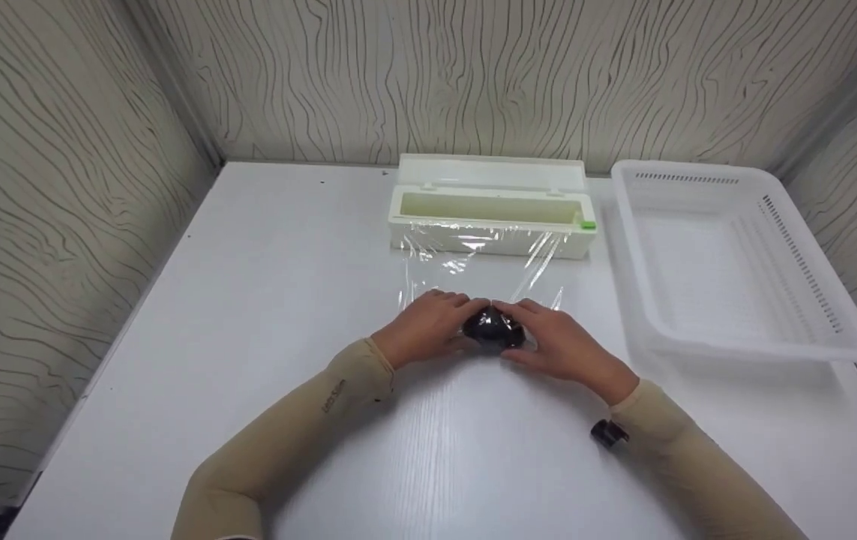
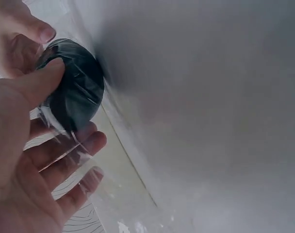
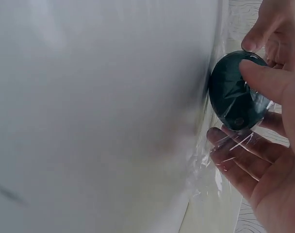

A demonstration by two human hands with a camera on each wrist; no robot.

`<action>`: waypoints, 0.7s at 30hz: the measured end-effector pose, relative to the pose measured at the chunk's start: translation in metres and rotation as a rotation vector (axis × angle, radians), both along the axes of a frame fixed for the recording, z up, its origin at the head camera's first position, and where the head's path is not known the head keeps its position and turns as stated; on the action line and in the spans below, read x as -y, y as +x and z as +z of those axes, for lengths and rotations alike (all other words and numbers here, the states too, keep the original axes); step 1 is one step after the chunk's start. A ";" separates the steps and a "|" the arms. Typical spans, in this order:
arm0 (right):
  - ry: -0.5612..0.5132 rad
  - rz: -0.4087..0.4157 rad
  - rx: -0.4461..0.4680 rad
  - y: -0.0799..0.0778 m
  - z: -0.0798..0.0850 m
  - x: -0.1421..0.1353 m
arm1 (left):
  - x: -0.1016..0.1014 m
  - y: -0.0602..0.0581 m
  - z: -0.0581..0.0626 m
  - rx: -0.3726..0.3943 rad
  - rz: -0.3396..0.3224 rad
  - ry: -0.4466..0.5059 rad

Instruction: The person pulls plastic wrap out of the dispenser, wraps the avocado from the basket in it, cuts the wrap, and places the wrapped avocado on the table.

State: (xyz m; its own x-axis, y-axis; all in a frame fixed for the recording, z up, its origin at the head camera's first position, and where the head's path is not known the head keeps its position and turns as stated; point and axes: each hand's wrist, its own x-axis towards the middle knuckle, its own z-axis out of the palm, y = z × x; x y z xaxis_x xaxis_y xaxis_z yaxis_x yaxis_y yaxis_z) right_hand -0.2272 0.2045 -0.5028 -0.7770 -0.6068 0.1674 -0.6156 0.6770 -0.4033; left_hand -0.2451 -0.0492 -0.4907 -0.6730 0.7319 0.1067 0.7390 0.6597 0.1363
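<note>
A dark, smooth, rounded object [image 1: 493, 330] is held between both hands near the middle of the table. It looks dark green in the wrist views, with clear cling film [image 3: 244, 141] drawn over it. My left hand [image 1: 428, 328] grips its left side, thumb pressed on the film-covered surface [image 2: 82, 92] and fingers around the far side. From the right, my right hand [image 1: 559, 343] holds it the same way, its thumb on the object [image 3: 231, 92]. The film [image 1: 465, 274] stretches back from the hands to a white cling film dispenser [image 1: 492, 241], whose lid stands raised.
To the right stands a white plastic basket [image 1: 758, 346] with slotted sides. A green slider [image 1: 588, 225] sits at the dispenser's right end. Patterned wall panels [image 1: 428, 82] enclose the back and sides of the white table [image 1: 263, 247].
</note>
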 end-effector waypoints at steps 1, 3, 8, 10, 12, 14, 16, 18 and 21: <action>0.002 -0.003 0.004 0.000 0.000 0.001 | 0.000 -0.001 0.000 0.001 0.001 -0.006; 0.007 -0.008 0.003 -0.001 0.000 0.002 | 0.000 -0.002 0.000 0.013 0.007 -0.015; 0.017 -0.008 -0.010 -0.005 0.003 0.005 | 0.001 -0.006 0.000 0.068 0.025 -0.026; 0.023 -0.007 -0.003 -0.006 0.004 0.005 | 0.000 -0.008 -0.001 0.081 0.030 -0.025; 0.029 -0.001 0.009 -0.006 0.006 0.004 | -0.001 -0.009 -0.002 0.073 0.035 -0.021; 0.036 0.001 0.019 -0.007 0.007 0.003 | -0.002 -0.010 -0.004 0.050 0.037 -0.010; 0.040 0.004 0.028 -0.007 0.008 0.003 | -0.004 -0.010 -0.005 0.023 0.038 0.000; 0.040 -0.003 0.031 -0.008 0.007 0.003 | -0.004 -0.011 -0.005 0.006 0.043 0.000; 0.025 -0.030 0.021 -0.009 0.006 0.004 | -0.004 -0.012 -0.006 0.015 0.044 -0.007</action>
State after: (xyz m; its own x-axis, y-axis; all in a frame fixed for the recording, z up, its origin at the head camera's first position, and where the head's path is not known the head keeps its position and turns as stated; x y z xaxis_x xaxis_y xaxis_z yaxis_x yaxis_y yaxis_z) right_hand -0.2359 0.2004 -0.4966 -0.7983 -0.5867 0.1363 -0.5862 0.7051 -0.3990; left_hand -0.2574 -0.0454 -0.4966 -0.7060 0.7023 0.0913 0.7073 0.6924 0.1424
